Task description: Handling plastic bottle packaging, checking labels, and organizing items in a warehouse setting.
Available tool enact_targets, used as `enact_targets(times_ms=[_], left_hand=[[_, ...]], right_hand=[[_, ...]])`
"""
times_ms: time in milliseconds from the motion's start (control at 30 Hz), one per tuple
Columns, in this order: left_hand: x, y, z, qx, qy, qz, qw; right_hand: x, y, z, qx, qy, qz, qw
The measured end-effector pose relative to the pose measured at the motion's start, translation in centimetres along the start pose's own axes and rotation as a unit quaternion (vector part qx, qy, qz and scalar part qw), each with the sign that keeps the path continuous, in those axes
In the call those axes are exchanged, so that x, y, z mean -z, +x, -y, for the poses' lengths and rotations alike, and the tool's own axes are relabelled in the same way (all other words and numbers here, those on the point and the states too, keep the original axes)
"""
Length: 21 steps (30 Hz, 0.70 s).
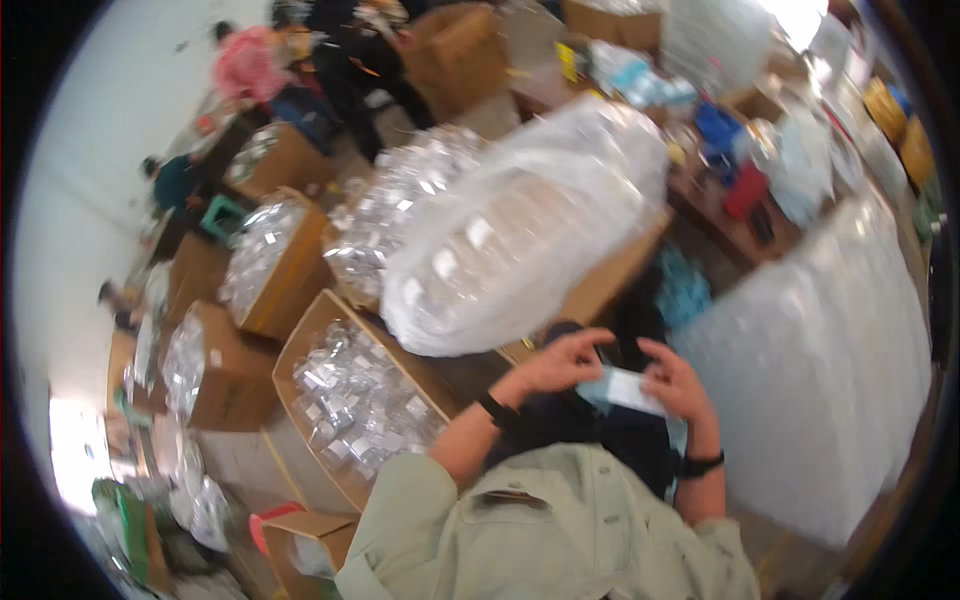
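Observation:
In front of my body, my right hand [677, 384] grips a small white rectangular slip [632, 391] by its right end, its index finger stretched out above. A light-blue piece [595, 388] shows at the slip's left end; whether the two are joined is unclear. Close by on the left is my left hand [560, 363], index finger extended and thumb apart, seemingly holding nothing. Beyond both hands lies a large clear plastic bag [540, 230] of stacked clear containers with white labels, resting on a cardboard box.
An open carton [290, 375] of clear labelled containers stands to my left, with more filled cartons [290, 275] behind. A tall plastic-wrapped bulk [810, 370] stands close on my right. A cluttered brown table [715, 215] is at the far right. Other people [250, 65] work at the back.

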State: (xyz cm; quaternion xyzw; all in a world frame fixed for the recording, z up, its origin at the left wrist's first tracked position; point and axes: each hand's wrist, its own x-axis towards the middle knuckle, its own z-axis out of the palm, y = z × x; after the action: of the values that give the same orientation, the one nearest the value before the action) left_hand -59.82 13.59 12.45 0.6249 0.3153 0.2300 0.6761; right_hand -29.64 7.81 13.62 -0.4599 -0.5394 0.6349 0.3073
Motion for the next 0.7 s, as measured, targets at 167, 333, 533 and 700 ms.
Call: enact_targets(times_ms=[167, 333, 533, 700], left_hand=[[2.1, -0.1, -1.9, 0.012, 0.023, -0.025, 0.999], [-0.5, 1.4, -1.4, -0.059, 0.210, -0.131, 0.967], [-8.6, -0.5, -2.6, -0.056, 0.194, -0.114, 0.973], [-10.4, 0.0, -1.0, -0.033, 0.176, -0.152, 0.972]], right_hand=[[-0.5, 0.9, 2.0, 0.017, 0.039, 0.019, 0.999], [0.1, -0.4, 2.1, 0.002, 0.072, -0.015, 0.997], [-1.3, 0.1, 1.0, -0.004, 0.050, -0.035, 0.998], [-2.2, 0.5, -1.9, -0.007, 0.006, -0.016, 1.000]])
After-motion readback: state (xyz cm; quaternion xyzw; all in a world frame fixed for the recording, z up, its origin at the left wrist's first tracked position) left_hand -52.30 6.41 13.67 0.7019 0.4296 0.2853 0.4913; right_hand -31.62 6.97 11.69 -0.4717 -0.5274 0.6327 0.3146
